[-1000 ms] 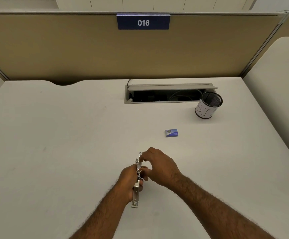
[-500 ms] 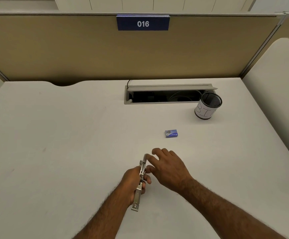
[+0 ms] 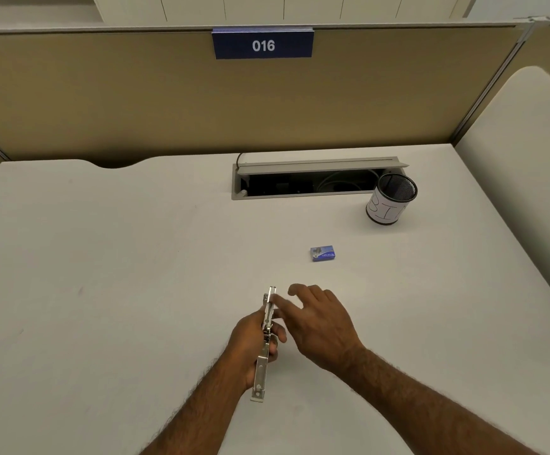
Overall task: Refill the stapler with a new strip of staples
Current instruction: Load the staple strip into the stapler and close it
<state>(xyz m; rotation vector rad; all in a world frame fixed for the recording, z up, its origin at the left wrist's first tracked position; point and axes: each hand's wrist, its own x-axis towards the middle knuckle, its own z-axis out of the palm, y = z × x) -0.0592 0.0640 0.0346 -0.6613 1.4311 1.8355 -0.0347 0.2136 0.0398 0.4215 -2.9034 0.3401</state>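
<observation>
Partition sign (image 3: 263, 45) reads "016"; mesh cup (image 3: 391, 199) near the table's (image 3: 103, 257) far right corner is labelled "BI…". Left hand (image 3: 254, 339) clenched round the metal stapler (image 3: 264, 349), near the front edge, mid-table. Right hand (image 3: 319, 320) loose, fingers spread, empty, fingertips just beside the stapler's tip. Blue staple box (image 3: 322, 253) lies beyond, print unreadable.

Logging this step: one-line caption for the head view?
Left hand holds the opened stapler; open right hand beside it, staple box untouched.

Left grip (image 3: 254, 339) clenched; right grip (image 3: 319, 323) open, fingers spread.
</observation>
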